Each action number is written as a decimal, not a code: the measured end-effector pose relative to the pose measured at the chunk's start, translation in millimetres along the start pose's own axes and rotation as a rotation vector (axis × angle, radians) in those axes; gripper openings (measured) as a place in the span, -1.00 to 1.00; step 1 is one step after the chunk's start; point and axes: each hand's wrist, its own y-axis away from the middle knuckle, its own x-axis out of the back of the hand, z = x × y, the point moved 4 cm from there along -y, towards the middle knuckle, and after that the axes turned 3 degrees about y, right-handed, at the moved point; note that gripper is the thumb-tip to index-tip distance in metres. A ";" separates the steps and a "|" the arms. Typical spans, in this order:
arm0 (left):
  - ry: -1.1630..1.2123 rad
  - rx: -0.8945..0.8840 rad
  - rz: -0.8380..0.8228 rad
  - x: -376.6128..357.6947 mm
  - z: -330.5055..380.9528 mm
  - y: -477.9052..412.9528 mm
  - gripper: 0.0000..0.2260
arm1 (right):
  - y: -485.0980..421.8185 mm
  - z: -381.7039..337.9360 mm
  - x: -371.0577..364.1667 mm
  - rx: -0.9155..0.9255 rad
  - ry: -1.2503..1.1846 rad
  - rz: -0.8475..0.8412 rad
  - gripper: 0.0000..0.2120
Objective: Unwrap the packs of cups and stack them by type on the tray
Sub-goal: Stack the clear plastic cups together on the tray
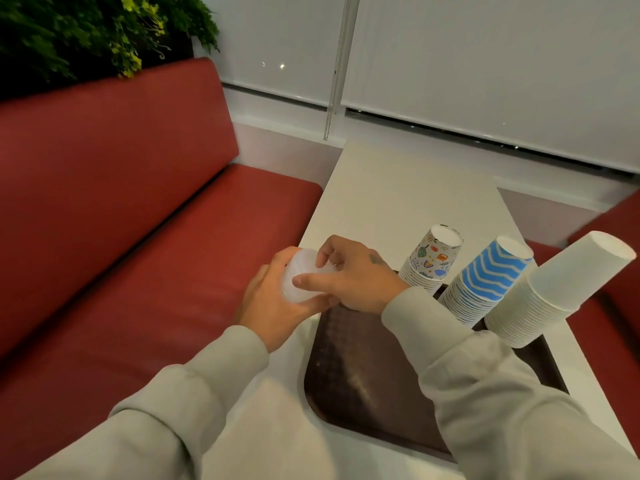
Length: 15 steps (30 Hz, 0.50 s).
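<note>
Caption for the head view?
Left hand and right hand grip translucent plastic cups by brown tray with three paper-cup stacks.

No text, label or number can be read anywhere.

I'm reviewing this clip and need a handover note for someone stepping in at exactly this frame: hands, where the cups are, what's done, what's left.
Hands: the left hand has its grip round the side of the clear plastic cups. The right hand holds them from above, fingers curled over the top.
Where: that stack is held near the far left corner of the brown tray.
Done: three upside-down stacks stand along the tray's right side: patterned cups, blue zigzag cups, plain white cups.
Left: set the clear cups on the tray as a fourth stack. Whether wrap remains on them cannot be told.
</note>
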 end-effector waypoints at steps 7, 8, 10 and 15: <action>-0.046 -0.001 0.004 0.3 -2.9 2.4 -0.31 | -6.5 10.3 -0.7 -0.043 -0.142 -0.023 -0.51; -0.047 0.000 0.005 0.1 -3.0 2.8 -0.32 | -7.6 12.5 -1.5 -0.048 -0.169 -0.019 -0.50; -0.027 0.003 0.017 0.9 -3.7 2.1 -0.36 | -9.3 17.0 -1.2 -0.054 -0.223 -0.002 -0.49; 0.009 0.009 0.038 1.0 -10.4 -0.5 -0.36 | -16.3 31.8 6.8 -0.080 -0.421 0.076 -0.52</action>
